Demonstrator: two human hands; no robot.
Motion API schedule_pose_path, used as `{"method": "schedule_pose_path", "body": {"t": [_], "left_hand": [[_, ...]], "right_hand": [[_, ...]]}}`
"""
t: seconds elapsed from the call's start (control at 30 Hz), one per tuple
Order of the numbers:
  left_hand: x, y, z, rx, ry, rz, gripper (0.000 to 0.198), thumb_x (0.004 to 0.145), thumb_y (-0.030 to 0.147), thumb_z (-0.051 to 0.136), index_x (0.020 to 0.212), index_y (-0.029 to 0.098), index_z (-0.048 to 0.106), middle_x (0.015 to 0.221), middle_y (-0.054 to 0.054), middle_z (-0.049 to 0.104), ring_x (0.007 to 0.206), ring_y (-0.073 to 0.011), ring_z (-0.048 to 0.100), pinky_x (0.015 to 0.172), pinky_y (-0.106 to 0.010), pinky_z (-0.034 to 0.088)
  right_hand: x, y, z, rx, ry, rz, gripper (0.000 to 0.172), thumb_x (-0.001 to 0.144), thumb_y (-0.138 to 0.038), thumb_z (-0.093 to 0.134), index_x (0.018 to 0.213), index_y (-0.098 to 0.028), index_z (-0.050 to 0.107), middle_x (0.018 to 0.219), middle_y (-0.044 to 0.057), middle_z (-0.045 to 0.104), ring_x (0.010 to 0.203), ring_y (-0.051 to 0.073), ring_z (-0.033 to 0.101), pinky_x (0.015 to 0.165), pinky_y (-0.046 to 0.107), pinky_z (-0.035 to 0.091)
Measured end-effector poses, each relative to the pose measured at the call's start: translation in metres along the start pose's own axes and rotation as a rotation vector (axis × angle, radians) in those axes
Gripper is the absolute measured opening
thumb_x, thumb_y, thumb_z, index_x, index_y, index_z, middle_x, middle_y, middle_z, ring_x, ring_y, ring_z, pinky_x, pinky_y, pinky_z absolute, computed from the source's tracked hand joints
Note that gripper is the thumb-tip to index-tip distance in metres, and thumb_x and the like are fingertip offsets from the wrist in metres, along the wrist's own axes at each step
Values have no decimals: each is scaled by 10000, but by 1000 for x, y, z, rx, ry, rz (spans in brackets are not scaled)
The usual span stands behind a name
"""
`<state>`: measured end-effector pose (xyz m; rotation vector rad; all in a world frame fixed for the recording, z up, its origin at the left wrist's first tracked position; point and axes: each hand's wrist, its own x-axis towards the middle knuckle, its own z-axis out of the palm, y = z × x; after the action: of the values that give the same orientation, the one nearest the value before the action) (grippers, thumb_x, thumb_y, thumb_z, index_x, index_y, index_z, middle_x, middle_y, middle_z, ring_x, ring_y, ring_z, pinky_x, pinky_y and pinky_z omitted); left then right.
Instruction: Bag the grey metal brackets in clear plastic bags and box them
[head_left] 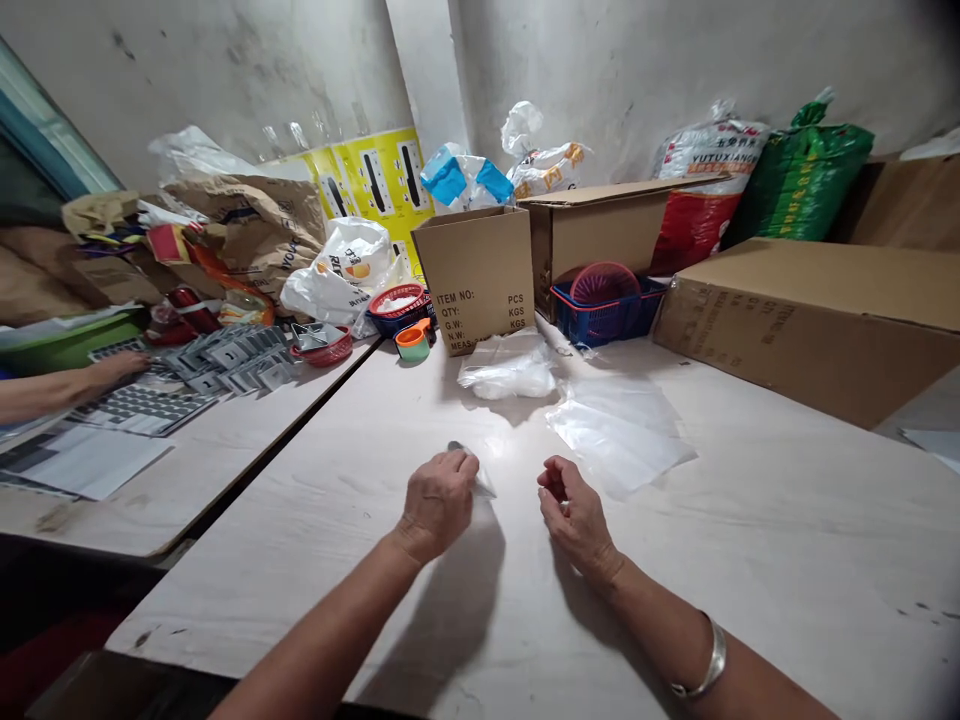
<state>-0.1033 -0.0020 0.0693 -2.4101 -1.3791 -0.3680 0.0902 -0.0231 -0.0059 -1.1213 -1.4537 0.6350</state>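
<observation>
My left hand (439,503) is pinched around a small grey item (454,446), with a scrap of clear plastic (484,484) showing past the fingertips. My right hand (574,505) hovers a short way to the right, fingers loosely curled, with nothing visible in them. A silver bangle (709,660) circles my right wrist. Both hands are over a pale wooden table (300,600). Nearest my right hand lies a flat clear plastic bag (619,435), and a crumpled plastic bag (508,365) sits farther back.
Another person's hand (112,370) rests on grey printed sheets (146,410) on the neighbouring table at left. Cardboard boxes (478,278) line the back, with a large one (817,325) at right. A blue basket (607,310) and stuffed sacks stand behind.
</observation>
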Motion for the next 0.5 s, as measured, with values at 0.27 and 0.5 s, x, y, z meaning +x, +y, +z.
{"method": "schedule_pose_path", "body": {"t": [0.27,0.5], "left_hand": [[-8,-63,-4,102,-161,414,223,783,17,436,728,202,546,706,-44,542,718,-183,477,632,-298,302],[-22,-68,11,182,-157,347,248,821,34,389,844,202,569,796,-60,569,794,-199,506,691,-323,320]], "right_hand": [[1,8,2,-62,-68,-16,235,778,-194,446,1013,-197,451,792,15,550,621,125,524,574,252,456],[0,7,0,-89,-113,-2,187,786,-192,434,972,-205,447,756,0,537,604,124,490,559,246,424]]}}
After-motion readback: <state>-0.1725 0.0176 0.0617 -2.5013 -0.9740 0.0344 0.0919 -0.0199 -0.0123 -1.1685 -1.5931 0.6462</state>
